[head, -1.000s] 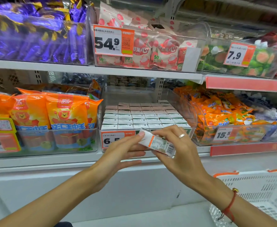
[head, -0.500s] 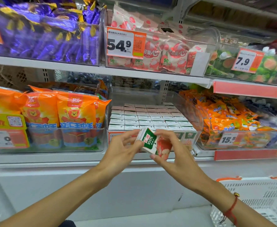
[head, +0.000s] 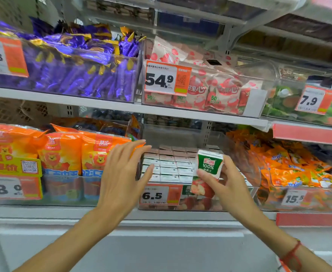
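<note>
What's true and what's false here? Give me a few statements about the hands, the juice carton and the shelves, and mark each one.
1. The right hand pinches the small green-and-white juice carton. True.
2. The left hand grips the same carton. False: its fingers are straight and it is to the left of the carton, apart from it.
3. The clear plastic bin of stacked cartons carries an orange-and-white price tag reading 6.5. True.
4. The purple foil-wrapped sweets lie on the same shelf as that bin. False: they are one shelf higher; the orange lion-printed bags sit left of the bin.
</note>
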Demonstrator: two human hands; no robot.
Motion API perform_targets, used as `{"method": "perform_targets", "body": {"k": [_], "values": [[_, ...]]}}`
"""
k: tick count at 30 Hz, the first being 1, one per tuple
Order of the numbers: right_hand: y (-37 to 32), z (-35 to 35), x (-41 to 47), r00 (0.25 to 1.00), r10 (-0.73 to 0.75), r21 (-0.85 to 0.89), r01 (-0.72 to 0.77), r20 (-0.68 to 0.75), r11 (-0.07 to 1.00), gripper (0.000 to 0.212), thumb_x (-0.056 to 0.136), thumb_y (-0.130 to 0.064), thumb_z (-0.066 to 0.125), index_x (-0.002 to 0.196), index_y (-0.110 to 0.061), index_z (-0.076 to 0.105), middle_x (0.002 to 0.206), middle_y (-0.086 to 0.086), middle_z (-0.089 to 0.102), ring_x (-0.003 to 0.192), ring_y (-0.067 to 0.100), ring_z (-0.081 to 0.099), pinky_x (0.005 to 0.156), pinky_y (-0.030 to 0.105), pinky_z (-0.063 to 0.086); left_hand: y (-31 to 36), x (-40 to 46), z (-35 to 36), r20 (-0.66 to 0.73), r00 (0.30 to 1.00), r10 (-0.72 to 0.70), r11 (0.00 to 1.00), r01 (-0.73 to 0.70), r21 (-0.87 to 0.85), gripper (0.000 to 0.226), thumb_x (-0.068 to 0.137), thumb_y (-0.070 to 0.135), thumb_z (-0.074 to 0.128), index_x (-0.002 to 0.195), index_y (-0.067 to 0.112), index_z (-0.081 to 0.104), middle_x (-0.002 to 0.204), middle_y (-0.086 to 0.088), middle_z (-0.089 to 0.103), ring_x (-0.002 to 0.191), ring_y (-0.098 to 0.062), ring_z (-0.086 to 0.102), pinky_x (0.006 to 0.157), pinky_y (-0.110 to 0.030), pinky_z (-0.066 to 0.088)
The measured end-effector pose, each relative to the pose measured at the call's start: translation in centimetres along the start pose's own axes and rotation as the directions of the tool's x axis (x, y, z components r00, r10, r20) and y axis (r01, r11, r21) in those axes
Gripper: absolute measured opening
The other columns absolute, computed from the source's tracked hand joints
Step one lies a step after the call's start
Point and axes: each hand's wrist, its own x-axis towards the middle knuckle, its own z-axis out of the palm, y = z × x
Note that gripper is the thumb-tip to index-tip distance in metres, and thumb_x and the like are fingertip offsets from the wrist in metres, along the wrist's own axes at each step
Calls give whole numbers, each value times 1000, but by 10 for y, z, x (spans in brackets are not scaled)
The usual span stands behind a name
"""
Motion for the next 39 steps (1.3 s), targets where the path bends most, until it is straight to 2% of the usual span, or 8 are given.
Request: {"method": "perform_targets", "body": {"k": [3,8,11,14,20,25,32,39], "values": [[3,2,43,999,-25,-28,25,24,999,33,77,-42,69,105,-32,55,101,-14,67,92,-5,64,67,14,53,-26,6,8,91,996,-6,978,-13,207,60,87,45,64,138,15,51,146,-7,46,138,-24,32,117,-47,23],[25,28,116,960,-256,-523,276,112,807,45,79,-31,79,119,-23,59,105,-5,57,95,15,50,71,29,41,-49,4,22,165,985,53,927,-110,359,68,89,57,36,137,12,54,136,-9,55,133,-26,36,114,-47,22],[39,57,155,980,-176,-453,198,90,869,53,76,-27,82,122,-19,57,103,-1,65,85,16,57,69,28,50,-55,2,28,113,989,97,922,-132,364,65,88,54,41,133,12,58,131,-8,58,129,-26,40,112,-47,26],[49,89,188,994,-70,-175,84,83,981,57,76,-15,81,125,-13,52,103,-9,59,89,14,58,62,3,45,-56,2,30,93,990,107,917,-134,375,63,87,52,43,133,12,58,131,-8,58,129,-26,40,112,-46,25],[66,129,228,966,-54,-308,132,251,942,54,71,-15,85,118,-7,59,122,9,62,108,22,57,88,40,51,-55,2,30,79,990,116,915,-137,380,62,85,51,44,132,12,58,129,-7,57,129,-25,39,112,-45,23],[79,131,234,894,73,-418,134,443,898,50,80,-28,78,125,-15,62,123,-1,62,108,13,57,78,13,41,-55,1,30,99,991,94,908,-126,399,62,86,50,44,133,13,57,132,-6,55,130,-25,37,113,-46,23],[92,130,226,815,220,-562,151,537,813,37,102,-37,44,130,-18,60,133,4,60,122,23,53,90,21,34,-55,2,31,101,991,88,908,-122,402,60,84,49,48,132,14,56,133,-6,54,131,-24,36,114,-46,22],[90,130,227,777,259,-591,172,573,788,35,103,-32,41,135,-24,53,142,1,52,128,21,48,97,22,30,-55,2,30,94,991,93,904,-124,409,60,85,49,46,132,13,57,132,-5,53,131,-24,37,113,-47,23]]}}
